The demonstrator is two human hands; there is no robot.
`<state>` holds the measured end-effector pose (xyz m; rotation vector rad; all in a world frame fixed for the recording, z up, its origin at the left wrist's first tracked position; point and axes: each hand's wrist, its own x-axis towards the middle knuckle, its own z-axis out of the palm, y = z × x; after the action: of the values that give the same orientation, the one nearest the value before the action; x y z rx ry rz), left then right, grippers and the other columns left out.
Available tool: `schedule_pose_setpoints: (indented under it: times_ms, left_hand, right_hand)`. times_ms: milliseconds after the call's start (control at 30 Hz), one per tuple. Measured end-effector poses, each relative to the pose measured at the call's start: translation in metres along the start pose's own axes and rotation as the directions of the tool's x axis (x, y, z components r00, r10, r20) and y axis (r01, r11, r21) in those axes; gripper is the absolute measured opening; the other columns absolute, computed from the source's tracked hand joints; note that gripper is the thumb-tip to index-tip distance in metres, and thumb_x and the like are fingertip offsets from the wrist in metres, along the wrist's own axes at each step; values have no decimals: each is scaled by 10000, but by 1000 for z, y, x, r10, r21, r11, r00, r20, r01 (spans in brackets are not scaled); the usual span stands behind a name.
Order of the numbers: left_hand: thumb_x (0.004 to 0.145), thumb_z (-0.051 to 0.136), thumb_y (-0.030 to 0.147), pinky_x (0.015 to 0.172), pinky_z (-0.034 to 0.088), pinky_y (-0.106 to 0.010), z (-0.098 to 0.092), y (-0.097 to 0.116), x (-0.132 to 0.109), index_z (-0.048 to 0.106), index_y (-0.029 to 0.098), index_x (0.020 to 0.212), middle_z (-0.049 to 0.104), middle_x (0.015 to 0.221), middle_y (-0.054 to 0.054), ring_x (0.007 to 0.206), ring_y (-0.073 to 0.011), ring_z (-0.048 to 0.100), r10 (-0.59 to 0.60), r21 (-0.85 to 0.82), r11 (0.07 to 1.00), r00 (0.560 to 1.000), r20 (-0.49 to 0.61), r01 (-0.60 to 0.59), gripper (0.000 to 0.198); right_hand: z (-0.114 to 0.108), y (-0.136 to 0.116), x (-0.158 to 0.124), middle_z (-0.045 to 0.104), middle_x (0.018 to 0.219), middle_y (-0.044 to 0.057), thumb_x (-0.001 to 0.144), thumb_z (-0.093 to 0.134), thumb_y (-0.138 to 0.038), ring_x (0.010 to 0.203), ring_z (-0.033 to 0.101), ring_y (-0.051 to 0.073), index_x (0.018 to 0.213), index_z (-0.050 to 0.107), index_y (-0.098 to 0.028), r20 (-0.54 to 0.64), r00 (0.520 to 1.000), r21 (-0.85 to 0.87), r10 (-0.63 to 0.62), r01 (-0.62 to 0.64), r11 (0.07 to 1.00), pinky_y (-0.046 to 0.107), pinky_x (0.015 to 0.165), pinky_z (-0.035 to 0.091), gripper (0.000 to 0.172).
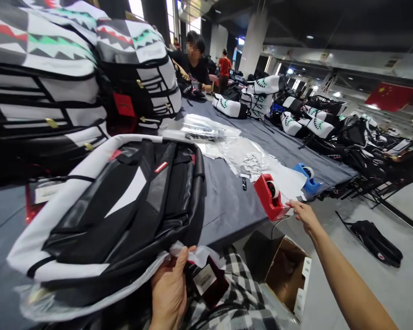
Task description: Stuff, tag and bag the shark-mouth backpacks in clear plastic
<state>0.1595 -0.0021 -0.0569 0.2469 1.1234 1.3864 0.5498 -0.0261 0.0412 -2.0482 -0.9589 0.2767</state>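
A black and white backpack [151,192] lies strap side up on the grey-blue table cloth [223,206], with a clear plastic bag [69,314] around its lower edge. My left hand [170,284] pinches the bag's edge at the backpack's near right corner. Beside it hangs a dark red tag [211,282] with a white label. Over at the table's front edge, my right hand [303,214] has its fingertips closed at the cutter end of a red tape dispenser [270,197]. Any tape between those fingers is too small to make out.
Stacked backpacks [137,68] stand at the left. Clear plastic bags [206,133] and a blue tape dispenser [308,178] lie further back. An open cardboard box [289,270] sits below the table edge. A person [196,64] works across the table.
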Motion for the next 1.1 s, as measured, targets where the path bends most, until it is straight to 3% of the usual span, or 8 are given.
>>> schedule_pose_setpoints:
  times_ms: [300,500,633,733,800,867,1033,1100]
  left_hand:
    - [370,975,437,786,593,-286,1,3,-1,621,175,776,726,859,12,769,-175,712,-6,0,1000,1000,-13,6,600]
    - [339,972,496,728,591,-276,2,2,-2,640,168,775,732,799,4,758,-185,709,-13,49,999,1000,-25,14,639]
    - [377,966,491,757,575,-270,1,-1,0,645,172,790,729,824,13,762,-166,703,33,45,998,999,-24,-32,613]
    - [422,946,510,760,553,-265,2,-3,-3,655,173,810,718,767,16,739,-157,691,59,40,997,998,-16,-59,591]
    - [460,926,529,752,544,-281,4,-3,-5,659,167,808,713,743,6,716,-167,689,85,51,995,996,13,-86,569]
    - [493,908,540,730,537,-292,8,-3,-5,657,163,787,710,728,-4,687,-171,681,118,52,991,992,43,-120,540]
    - [500,901,543,678,505,-280,12,2,-6,682,148,770,706,699,-15,647,-164,649,162,43,986,985,50,-164,526]
    - [494,901,556,682,493,-268,13,5,-8,707,140,788,718,728,-24,664,-157,636,192,39,980,980,62,-194,545]
  right_hand:
    - [14,-10,7,644,586,68,539,703,-739,609,547,199,559,649,-173,25,999,19,-21,21,1000,323,615,413,570]
    - [11,9,-39,601,609,16,626,720,-648,565,494,162,723,578,-223,-72,997,248,27,-8,969,283,548,378,458]
    - [57,10,-73,378,527,-69,596,652,-792,463,305,108,655,380,-267,28,987,519,159,-151,841,229,414,235,594]
    - [97,-19,-108,282,536,-92,618,668,-780,455,238,95,639,314,-274,288,953,569,97,-252,783,224,386,212,618]
    - [111,-49,-133,252,531,-101,740,651,-721,455,201,90,655,335,-264,545,838,578,-42,-339,742,227,399,215,562]
    - [116,-80,-146,263,538,-98,855,601,-666,474,207,92,688,376,-246,715,648,564,-263,-312,764,230,443,236,504]
    - [147,-147,-132,454,663,-50,917,590,-568,606,393,106,766,497,-202,763,151,583,-628,257,771,230,577,328,406]
    - [167,-163,-126,495,666,-47,959,537,-510,609,434,110,789,505,-202,760,59,556,-647,455,695,230,591,335,353]
